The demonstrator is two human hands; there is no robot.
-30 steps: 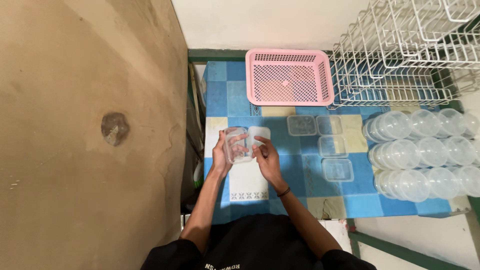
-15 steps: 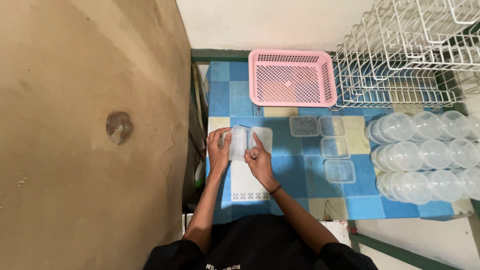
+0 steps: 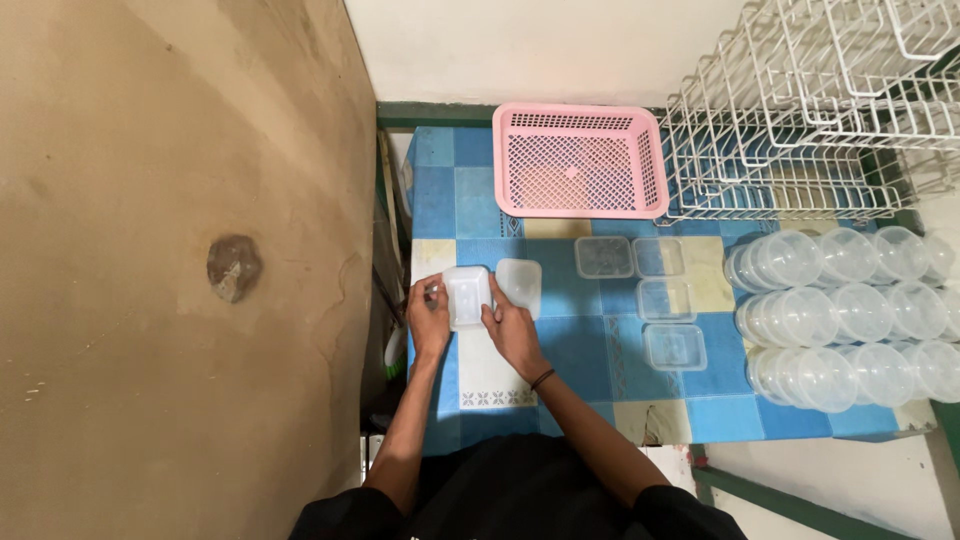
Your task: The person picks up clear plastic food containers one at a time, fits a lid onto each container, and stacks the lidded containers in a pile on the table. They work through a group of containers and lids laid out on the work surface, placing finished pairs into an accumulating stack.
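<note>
A small clear square plastic container (image 3: 467, 296) sits at the left of the blue tiled table (image 3: 590, 350). My left hand (image 3: 427, 316) grips its left side and my right hand (image 3: 508, 326) grips its right side. A matching clear lid or container (image 3: 520, 283) lies right beside it, touching the one I hold.
Several more clear square containers (image 3: 660, 299) lie mid-table. Stacks of round clear containers (image 3: 845, 310) lie on their sides at the right. A pink mesh basket (image 3: 580, 160) stands at the back, a white wire rack (image 3: 810, 110) to its right. A brown wall (image 3: 170, 260) borders the left.
The container was held up tilted between both hands; it has come down and now sits flat on the table with both hands still on it.
</note>
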